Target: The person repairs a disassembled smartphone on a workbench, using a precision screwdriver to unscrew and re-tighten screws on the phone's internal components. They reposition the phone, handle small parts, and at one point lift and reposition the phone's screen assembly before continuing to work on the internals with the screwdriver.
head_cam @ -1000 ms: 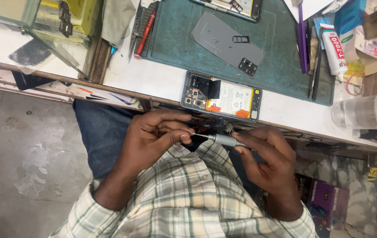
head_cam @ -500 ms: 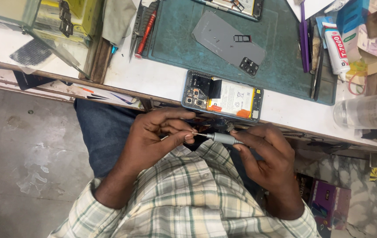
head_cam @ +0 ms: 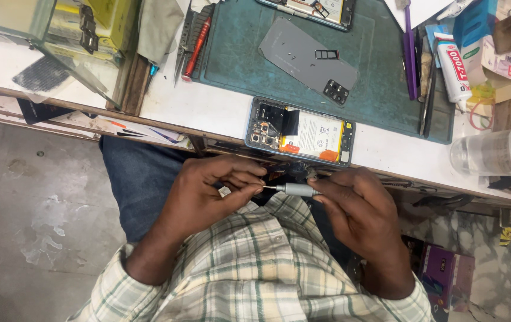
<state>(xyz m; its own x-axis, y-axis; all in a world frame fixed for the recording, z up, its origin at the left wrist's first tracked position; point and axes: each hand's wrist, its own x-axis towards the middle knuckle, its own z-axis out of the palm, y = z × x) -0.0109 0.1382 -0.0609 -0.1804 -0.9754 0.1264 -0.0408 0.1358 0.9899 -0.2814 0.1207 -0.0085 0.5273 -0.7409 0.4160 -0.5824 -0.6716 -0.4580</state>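
- Currently, a small grey precision screwdriver (head_cam: 294,189) is being held over the lap, just below the edge of the white workbench (head_cam: 207,110); its barrel is being gripped by the closed fingers of the right hand (head_cam: 357,220).
- The thin tip is being pinched by the thumb and fingers of the left hand (head_cam: 207,200), which is curled shut around it; whether a bit or a screw is being handled there cannot be told.
- The opened phone (head_cam: 300,131) is lying on the bench edge just above the hands, its battery and circuit board exposed, so the opening step is judged done.
- Its grey back cover (head_cam: 303,56) is lying apart on the green mat (head_cam: 237,42), with a small black camera frame (head_cam: 335,91) on its lower corner; reassembly is judged still outstanding.
- A white glue tube (head_cam: 453,71) with a red band and dark cap is lying at the mat's right edge.
- Blue and white cartons (head_cam: 482,36) are being kept at the upper right, just beyond the tube.
- A purple box (head_cam: 446,277) is sitting on the floor at the lower right.
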